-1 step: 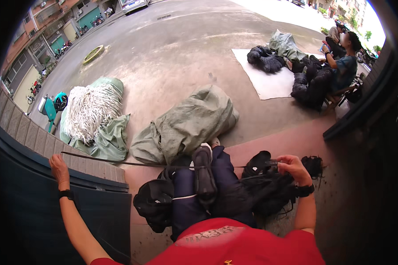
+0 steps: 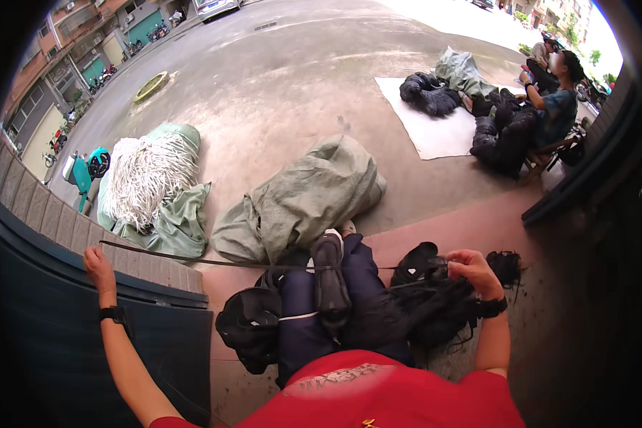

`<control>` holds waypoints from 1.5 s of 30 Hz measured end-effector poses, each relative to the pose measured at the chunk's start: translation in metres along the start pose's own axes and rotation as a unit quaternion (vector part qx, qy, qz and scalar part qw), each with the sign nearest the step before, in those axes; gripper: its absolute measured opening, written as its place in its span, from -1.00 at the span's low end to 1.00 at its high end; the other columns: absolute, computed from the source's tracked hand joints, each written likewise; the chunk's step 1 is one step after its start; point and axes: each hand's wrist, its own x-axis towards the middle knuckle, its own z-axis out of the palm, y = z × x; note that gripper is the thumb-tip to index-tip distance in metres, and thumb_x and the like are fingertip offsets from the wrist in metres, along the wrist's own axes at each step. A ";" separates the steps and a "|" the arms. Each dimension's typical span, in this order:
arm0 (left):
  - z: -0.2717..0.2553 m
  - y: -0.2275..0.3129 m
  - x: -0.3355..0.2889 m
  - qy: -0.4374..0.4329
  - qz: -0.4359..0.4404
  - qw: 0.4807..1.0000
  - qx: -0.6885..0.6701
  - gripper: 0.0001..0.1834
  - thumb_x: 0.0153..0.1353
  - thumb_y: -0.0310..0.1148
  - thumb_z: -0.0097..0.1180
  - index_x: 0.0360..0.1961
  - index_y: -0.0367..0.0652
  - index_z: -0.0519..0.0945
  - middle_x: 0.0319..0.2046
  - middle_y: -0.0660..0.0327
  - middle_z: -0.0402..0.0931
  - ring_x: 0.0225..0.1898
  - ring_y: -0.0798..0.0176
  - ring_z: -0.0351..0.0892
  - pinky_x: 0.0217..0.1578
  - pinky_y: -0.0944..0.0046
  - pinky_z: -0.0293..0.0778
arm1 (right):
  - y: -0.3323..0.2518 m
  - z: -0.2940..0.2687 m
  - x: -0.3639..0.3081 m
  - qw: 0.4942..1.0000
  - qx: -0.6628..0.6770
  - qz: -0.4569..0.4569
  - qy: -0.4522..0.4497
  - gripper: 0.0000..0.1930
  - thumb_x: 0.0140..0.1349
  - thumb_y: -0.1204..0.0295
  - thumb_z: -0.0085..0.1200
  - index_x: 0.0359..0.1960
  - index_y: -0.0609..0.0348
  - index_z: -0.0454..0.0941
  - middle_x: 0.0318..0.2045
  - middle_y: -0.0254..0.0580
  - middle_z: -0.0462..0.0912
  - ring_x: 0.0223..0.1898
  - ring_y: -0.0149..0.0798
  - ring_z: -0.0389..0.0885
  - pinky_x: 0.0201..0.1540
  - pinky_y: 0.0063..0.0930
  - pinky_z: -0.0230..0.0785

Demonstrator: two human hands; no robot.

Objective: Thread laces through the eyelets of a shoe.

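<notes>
A long thin black shoelace (image 2: 214,263) stretches across my lap from one hand to the other. My left hand (image 2: 98,268) is closed in a pinch around its left end, raised out to the side by the wall. On the right, my right hand (image 2: 472,271) pinches the lace's other end above a pile of black shoes and laces (image 2: 435,303). Lengthwise between my thighs lies a black shoe (image 2: 331,282), and the lace crosses over it. Another black shoe (image 2: 248,324) rests beside my left leg.
Beyond my feet lies a grey-green sack (image 2: 303,203). Left of it, a green sack (image 2: 182,228) bears a heap of white laces (image 2: 150,175). At far right a person (image 2: 560,107) sits by black bundles (image 2: 503,139) and a white sheet (image 2: 435,135). A dark door panel (image 2: 164,349) stands at left.
My left hand has shifted very slightly right and up with the lace's end. My right hand and the shoe look the same.
</notes>
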 end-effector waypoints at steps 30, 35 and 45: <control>-0.096 -0.222 0.054 -0.018 -0.370 0.759 -0.535 -0.71 0.07 -0.25 0.14 -0.63 -0.13 0.34 -0.71 0.41 0.11 -0.78 0.56 -0.09 -0.79 0.50 -0.14 | -0.140 -0.340 -0.265 0.721 0.407 -0.511 0.230 -0.83 0.21 0.59 -0.38 -0.35 0.35 0.33 -0.37 -0.15 0.33 -0.30 -0.25 0.34 0.06 -0.41 0.12; -0.024 -0.099 0.056 -0.189 -0.262 0.764 -0.559 -0.81 0.13 -0.33 0.04 -0.29 -0.20 0.45 -0.59 0.42 0.27 -0.68 0.60 0.10 -0.78 0.61 -0.05 | -0.168 -0.192 -0.137 0.779 0.271 -0.445 0.349 -0.83 0.23 0.59 -0.33 -0.23 0.38 0.32 -0.35 -0.15 0.38 -0.29 -0.25 0.37 0.04 -0.42 0.20; -0.004 0.346 -0.180 -0.678 -0.111 0.511 -0.517 -0.62 0.08 -0.45 -0.03 -0.06 -0.34 0.29 -0.41 0.06 0.51 -0.48 0.29 0.54 -0.51 0.44 0.42 | 0.062 0.129 0.103 0.904 -0.320 -0.275 -0.070 -0.87 -0.02 0.45 0.00 -0.46 0.22 0.53 -0.54 -0.06 0.55 -0.47 -0.03 0.51 -0.37 -0.29 0.34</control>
